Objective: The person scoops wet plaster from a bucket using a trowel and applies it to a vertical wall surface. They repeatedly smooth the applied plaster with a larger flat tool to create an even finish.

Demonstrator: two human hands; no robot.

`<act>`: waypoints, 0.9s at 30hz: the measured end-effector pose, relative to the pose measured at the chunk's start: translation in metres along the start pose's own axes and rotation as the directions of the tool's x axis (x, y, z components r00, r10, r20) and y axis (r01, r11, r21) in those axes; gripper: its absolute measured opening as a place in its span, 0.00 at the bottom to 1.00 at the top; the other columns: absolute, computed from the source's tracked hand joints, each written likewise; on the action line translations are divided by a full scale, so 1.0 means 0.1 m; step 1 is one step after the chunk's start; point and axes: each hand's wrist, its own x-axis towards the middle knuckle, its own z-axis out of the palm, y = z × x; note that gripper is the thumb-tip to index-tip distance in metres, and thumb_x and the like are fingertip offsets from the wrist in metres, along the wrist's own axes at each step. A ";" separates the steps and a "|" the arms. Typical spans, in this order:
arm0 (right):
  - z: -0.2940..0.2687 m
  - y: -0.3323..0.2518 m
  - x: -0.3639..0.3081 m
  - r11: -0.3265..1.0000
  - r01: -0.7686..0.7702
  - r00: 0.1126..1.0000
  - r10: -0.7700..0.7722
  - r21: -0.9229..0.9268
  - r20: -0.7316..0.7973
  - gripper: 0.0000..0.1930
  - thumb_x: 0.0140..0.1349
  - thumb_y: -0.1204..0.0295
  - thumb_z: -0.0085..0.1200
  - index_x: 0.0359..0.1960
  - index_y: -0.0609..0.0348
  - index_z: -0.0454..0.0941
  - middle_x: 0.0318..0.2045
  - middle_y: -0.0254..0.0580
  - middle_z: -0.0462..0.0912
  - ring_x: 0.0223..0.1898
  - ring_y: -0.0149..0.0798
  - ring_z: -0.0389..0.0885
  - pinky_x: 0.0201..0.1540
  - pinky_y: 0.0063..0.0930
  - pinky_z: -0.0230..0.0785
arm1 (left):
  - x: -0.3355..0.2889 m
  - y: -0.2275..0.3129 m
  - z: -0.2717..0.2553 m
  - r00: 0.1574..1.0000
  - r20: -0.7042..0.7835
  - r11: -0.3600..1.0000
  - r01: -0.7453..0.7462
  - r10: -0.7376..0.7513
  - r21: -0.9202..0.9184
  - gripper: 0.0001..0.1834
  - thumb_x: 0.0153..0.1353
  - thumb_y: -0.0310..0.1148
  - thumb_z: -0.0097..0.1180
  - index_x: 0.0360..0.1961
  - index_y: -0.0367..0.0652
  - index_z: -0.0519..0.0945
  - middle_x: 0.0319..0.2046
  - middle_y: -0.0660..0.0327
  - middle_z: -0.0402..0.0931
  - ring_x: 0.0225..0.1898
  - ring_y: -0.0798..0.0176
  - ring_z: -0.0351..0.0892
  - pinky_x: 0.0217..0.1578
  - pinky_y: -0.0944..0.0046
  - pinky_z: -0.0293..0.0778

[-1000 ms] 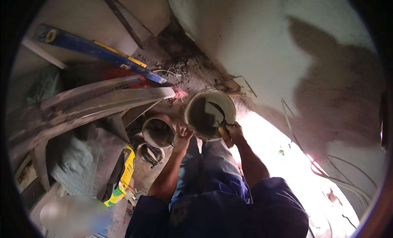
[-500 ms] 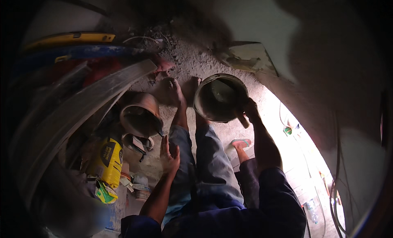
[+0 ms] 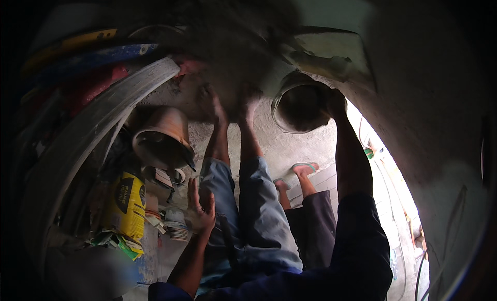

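My right hand (image 3: pixel 336 104) is closed on the right side of the rim of a round, dirty bucket (image 3: pixel 298 130), its arm stretched out far. The bucket is tilted with its mouth toward me; its dark inside is hard to make out. My left hand (image 3: pixel 203 212) is held over my left thigh, fingers spread and nothing in it. A second, brownish bucket (image 3: pixel 171 120) lies tipped to the left of my feet, beyond that hand.
Left of me are a yellow bag (image 3: pixel 128 205), a long grey plank (image 3: pixel 116 109), a yellow spirit level (image 3: pixel 83 42) and a blue bar (image 3: pixel 93 62). A pale board (image 3: pixel 331 55) leans at the far right. Another person's sandalled foot (image 3: pixel 305 169) is close on my right. Cables (image 3: pixel 453 226) hang beyond.
My right hand has moved the bucket farther away and to the right. A short light handle seen below that hand earlier no longer shows. My left hand stays open, slightly farther left.
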 end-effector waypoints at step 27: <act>-0.15 0.09 -0.38 0.542 0.291 0.955 -0.212 -0.788 0.206 0.24 0.66 0.60 0.55 0.63 0.46 0.73 0.49 0.46 0.82 0.52 0.51 0.81 0.61 0.67 0.63 | 2.96 2.86 2.20 0.791 0.607 -0.448 0.570 0.073 -0.689 0.27 0.73 0.50 0.55 0.60 0.38 0.73 0.58 0.52 0.74 0.63 0.48 0.73 0.66 0.47 0.68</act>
